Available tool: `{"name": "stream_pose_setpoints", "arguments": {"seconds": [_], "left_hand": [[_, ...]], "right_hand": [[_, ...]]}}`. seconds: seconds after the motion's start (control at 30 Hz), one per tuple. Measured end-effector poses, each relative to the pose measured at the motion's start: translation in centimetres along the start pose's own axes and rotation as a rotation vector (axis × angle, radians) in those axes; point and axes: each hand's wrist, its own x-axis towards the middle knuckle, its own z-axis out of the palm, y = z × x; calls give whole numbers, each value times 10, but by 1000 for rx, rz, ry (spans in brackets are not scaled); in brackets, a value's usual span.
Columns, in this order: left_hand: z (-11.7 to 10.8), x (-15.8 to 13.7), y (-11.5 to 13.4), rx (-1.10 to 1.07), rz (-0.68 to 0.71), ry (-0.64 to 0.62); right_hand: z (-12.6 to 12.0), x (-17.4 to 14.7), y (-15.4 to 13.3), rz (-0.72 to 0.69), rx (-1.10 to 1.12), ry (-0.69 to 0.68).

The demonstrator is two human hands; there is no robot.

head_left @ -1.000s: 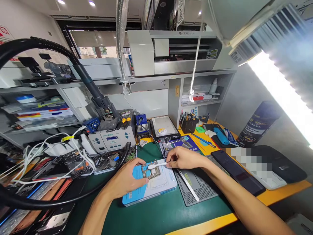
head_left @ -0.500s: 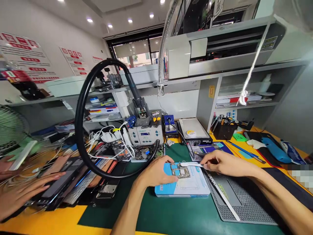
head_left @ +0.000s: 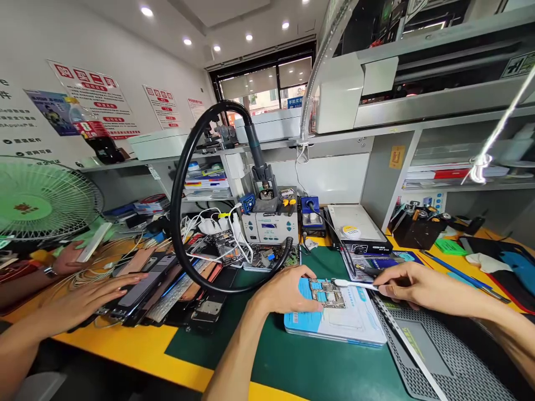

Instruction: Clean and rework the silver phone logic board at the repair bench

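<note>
My left hand (head_left: 288,291) grips the left edges of a small phone circuit board (head_left: 330,293) between thumb and fingers. Under the board is a flat blue-and-white box (head_left: 355,326) on the green mat (head_left: 330,365). My right hand (head_left: 412,284) pinches a slim white brush (head_left: 361,284), its pale head at the board's upper right corner. The head is too small to make out its bristles. Just below my right hand, a long thin metal strip (head_left: 412,348) lies across a grey perforated pad (head_left: 463,340).
A thick black hose (head_left: 178,195) loops up from the grey hot-air station (head_left: 271,227). Stacked phones (head_left: 146,284) lie to the left, with another person's hand (head_left: 104,292) on them. A fan (head_left: 45,197) stands at far left. Blue tweezers (head_left: 460,273) lie right.
The view has swung left, so everything sits further right. The brush head has moved along the board to its upper right corner. My left hand keeps its grip on the circuit board.
</note>
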Motion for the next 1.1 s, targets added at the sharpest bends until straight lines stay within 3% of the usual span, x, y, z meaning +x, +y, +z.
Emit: {"name": "stream_pose_setpoints", "arguments": {"seconds": [0.1,0.2,0.4,0.6,0.83,0.97,1.1], "left_hand": [[0,0,-1,0,3,-8],[0,1,0,1,15,-10],[0,1,0,0,33,-15],[1,2,-1,-7,26,-6],[1,2,2,-20,4,-12],[0,2,6,-34,1,-33],[-1,2,9,-33,-18,-32]], "right_hand": [[2,0,-4,-28,45,-131],[7,1,-5,-48,34,-140],[-2,0,5,-19,-13,-116],[8,3,-4,-86,-14,-68],[-7,-2,-3,-54,-18,-72],[-2,-3,-9,-111,-9,-57],[-2,-2,-4,-71,-5,-56]]}}
